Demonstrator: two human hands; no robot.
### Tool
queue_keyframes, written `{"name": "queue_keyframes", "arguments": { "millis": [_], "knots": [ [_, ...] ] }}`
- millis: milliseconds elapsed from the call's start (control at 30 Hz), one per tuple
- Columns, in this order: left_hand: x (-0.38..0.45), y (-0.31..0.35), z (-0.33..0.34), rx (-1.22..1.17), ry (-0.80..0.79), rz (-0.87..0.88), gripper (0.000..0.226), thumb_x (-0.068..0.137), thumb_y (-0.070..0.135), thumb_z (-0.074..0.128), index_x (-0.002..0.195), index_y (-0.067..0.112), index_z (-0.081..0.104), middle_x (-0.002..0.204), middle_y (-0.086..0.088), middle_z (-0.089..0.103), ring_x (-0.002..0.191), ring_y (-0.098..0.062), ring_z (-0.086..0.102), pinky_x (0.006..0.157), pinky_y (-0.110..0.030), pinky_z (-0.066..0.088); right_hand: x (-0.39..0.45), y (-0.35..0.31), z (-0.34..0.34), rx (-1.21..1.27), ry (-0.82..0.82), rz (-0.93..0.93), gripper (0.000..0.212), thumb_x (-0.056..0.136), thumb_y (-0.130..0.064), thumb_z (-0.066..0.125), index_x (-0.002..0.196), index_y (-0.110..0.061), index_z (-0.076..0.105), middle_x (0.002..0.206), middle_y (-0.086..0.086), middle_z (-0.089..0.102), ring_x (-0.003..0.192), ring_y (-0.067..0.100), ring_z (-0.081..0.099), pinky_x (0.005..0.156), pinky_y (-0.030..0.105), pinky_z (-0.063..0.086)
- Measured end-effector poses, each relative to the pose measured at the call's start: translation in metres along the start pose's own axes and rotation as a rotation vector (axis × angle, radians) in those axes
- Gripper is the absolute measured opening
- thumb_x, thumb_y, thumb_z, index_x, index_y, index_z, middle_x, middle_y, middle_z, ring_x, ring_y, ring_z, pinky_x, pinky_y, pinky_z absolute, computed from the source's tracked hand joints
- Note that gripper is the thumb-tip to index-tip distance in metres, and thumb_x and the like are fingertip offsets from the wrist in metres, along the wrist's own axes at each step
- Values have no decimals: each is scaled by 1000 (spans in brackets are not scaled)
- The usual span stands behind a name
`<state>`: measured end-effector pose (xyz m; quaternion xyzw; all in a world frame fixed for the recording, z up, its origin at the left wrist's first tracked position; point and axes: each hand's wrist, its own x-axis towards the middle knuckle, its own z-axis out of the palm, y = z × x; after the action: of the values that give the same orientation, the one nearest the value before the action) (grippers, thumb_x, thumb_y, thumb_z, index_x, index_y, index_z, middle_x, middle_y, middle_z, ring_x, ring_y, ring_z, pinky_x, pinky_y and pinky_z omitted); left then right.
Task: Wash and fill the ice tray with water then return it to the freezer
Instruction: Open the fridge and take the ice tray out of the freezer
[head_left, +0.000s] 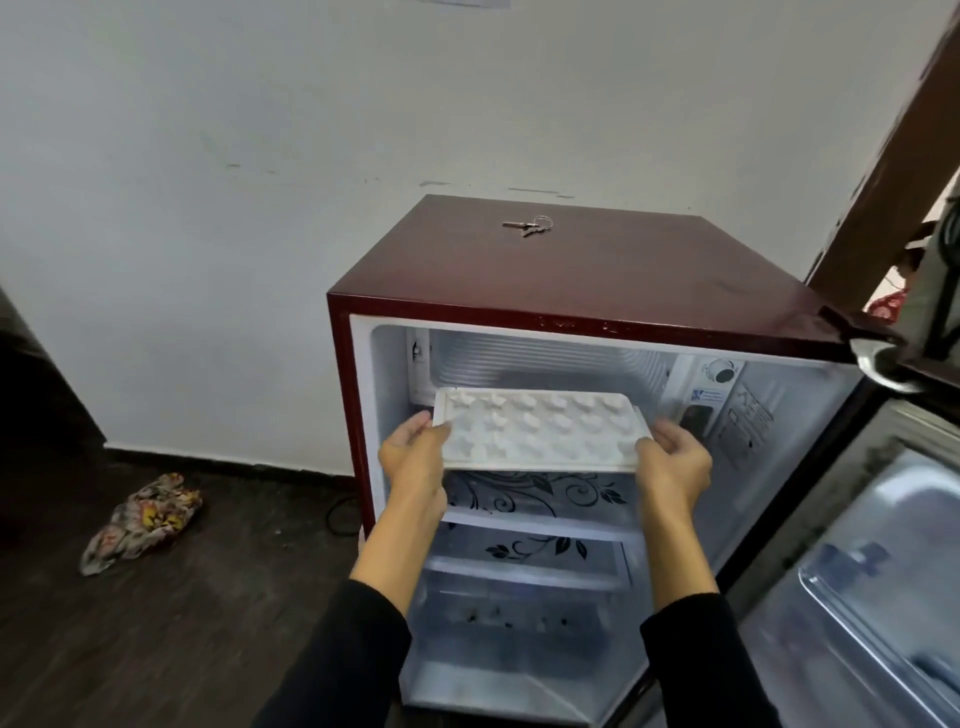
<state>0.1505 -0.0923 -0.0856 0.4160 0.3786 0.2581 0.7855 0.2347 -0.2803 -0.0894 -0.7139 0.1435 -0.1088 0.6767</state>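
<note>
Ice tray, white and moulded with rows of small pockets, is held level at the mouth of the freezer compartment in the top of a small maroon fridge. A person grips it at both short ends: the left hand has its thumb over the tray's left rim and its fingers curled beneath, while the right hand clasps the right edge in the same way. Black sleeves cover both forearms below the wrists. Whether the pockets hold water cannot be made out from this angle.

The fridge door stands swung open to the right. Beneath the tray, clear shelves printed with a black leaf pattern run across the cabinet. A small bunch of keys lies on the fridge's top. To the left, a crumpled patterned cloth sits on the dark wooden floor, near a white wall.
</note>
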Motion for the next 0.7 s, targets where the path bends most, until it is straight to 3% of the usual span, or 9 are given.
{"name": "queue_keyframes", "arguments": {
  "millis": [100,200,300,433,600,700],
  "knots": [
    [-26,-1,-25,-34,-48,-20,34,85,-6,61,119,-1,60,110,-16,67,102,-28,65,95,-41,51,-28,8,-19,58,10,34,38,86,3,56,124,-3,60,120,13,64,109,24,62,92,29,47],
    [-49,-3,-48,-50,-74,-66,23,89,-1,59,111,4,64,92,-8,68,90,-23,66,89,-35,53,-62,13,-36,126,33,65,40,86,6,56,125,-1,58,116,9,63,103,19,60,90,26,46],
    [-65,-6,-67,-50,-77,-105,20,92,5,57,111,2,64,99,-8,68,104,-28,64,100,-41,48,-95,20,-50,192,98,93,39,86,7,55,124,0,59,110,8,62,99,15,58,85,23,44],
    [-87,-12,-87,-20,-122,-128,13,94,9,53,102,8,64,111,-12,67,106,-28,63,98,-44,49,-135,31,-72,214,204,109,34,85,2,58,117,-7,63,106,2,64,97,14,61,86,25,48],
    [-117,-23,-106,50,-228,-152,12,96,14,53,90,10,62,94,-8,66,84,-24,64,79,-42,53,-175,43,-111,284,327,105,31,85,1,59,117,-2,62,104,7,63,93,16,59,83,25,47],
    [-140,-37,-114,136,-294,-151,15,95,19,55,83,15,62,96,-6,68,94,-26,65,89,-47,52,-195,50,-144,314,428,105,32,86,0,61,118,-1,62,103,5,62,92,15,59,78,21,49]
  ]
}}
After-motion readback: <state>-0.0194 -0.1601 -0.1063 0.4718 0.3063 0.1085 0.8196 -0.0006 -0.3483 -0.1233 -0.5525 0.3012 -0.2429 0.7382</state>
